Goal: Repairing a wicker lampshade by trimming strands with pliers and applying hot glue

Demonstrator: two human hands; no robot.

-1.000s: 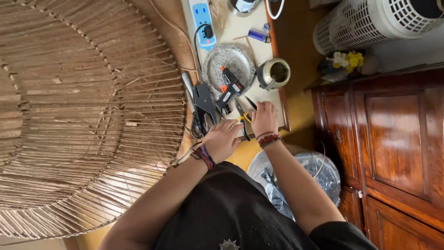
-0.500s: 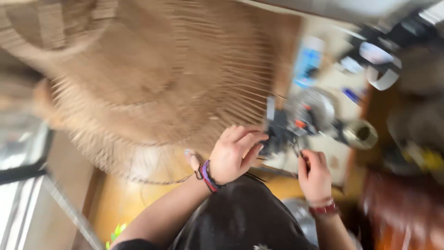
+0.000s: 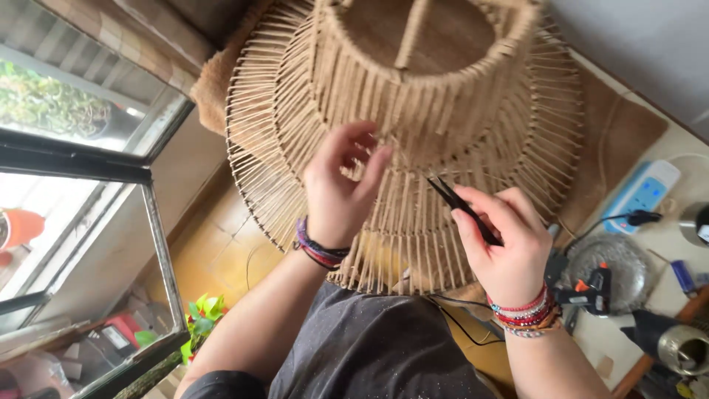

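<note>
Whereas half second earlier both hands worked among tools on table, left hand (image 3: 341, 193) now raised against woven lampshade (image 3: 413, 125), fingers curled narrow, pinching at strand on middle tier. Right hand (image 3: 506, 247) closed on black tweezers (image 3: 464, 209), tips aimed at shade. Lampshade: tan cord wound over tiered wire frame, ribs fanning outward, filling view centre. Right of lampshade: white-and-blue power strip (image 3: 642, 195), oblong; round metal dish (image 3: 617, 266); black-and-orange glue gun (image 3: 591, 292).
</note>
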